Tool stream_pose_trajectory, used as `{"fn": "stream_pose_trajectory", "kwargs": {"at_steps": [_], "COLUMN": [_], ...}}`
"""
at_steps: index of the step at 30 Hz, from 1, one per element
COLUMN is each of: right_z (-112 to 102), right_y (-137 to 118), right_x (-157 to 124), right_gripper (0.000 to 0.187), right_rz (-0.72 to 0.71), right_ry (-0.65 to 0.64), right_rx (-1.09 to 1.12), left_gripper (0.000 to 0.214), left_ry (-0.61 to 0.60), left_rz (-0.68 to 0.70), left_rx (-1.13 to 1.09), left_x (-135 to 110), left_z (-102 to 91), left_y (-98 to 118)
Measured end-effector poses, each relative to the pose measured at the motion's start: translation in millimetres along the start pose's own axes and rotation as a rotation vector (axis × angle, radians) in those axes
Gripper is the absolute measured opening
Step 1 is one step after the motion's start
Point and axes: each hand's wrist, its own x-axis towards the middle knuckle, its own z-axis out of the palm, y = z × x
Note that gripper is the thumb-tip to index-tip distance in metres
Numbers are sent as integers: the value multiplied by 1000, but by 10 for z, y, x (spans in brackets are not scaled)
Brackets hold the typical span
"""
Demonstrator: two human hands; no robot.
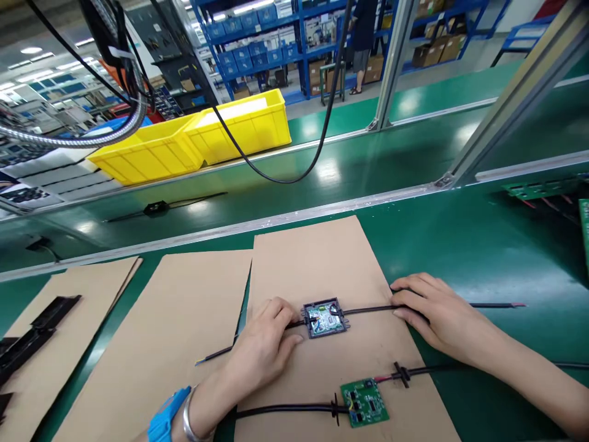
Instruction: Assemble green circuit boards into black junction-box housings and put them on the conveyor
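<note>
A small black open housing with a circuit board inside (324,318) lies on a brown cardboard sheet (317,264), a black cable running out of each side. My left hand (264,341) rests on the left cable right beside the housing, fingers curled over it. My right hand (435,310) lies over the right cable (368,311) at the cardboard's edge, fingers pressed down on it. Nearer to me a bare green circuit board (365,403) with two black cables lies on the same sheet, untouched.
Two more cardboard sheets (175,331) lie to the left, with black plastic parts (32,334) at the far left. Beyond runs a green conveyor belt (368,166) carrying a black cabled part (156,207). Yellow bins (193,138), hanging cables and blue shelving stand behind; a person stands at the shelves.
</note>
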Motion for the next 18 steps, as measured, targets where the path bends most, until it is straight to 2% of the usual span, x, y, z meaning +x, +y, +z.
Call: {"fn": "stream_pose_trajectory", "kwargs": {"at_steps": [1, 4, 8, 10, 14, 18], "right_z": [-3, -52, -94, -101, -150, -180], "right_y": [22, 55, 107, 178, 365, 490], "right_x": [36, 160, 355, 496, 879, 1319], "right_gripper": [20, 25, 20, 22, 27, 15], "right_rz": [2, 38, -62, -73, 12, -49], "right_ry": [14, 35, -102, -114, -112, -145], "right_rx": [-8, -36, 0, -49, -121, -226], "left_gripper": [7, 13, 13, 14, 15, 11], "left_ry": [15, 69, 196, 239, 330, 401], "left_rz": [-17, -74, -92, -71, -89, -117], "left_rx": [12, 29, 75, 123, 216, 294], "left_x": [10, 85, 254, 385, 825, 1429], "left_z": [23, -33, -264, -394, -691, -1000], "left_y": [-5, -81, -230, -315, -565, -886]}}
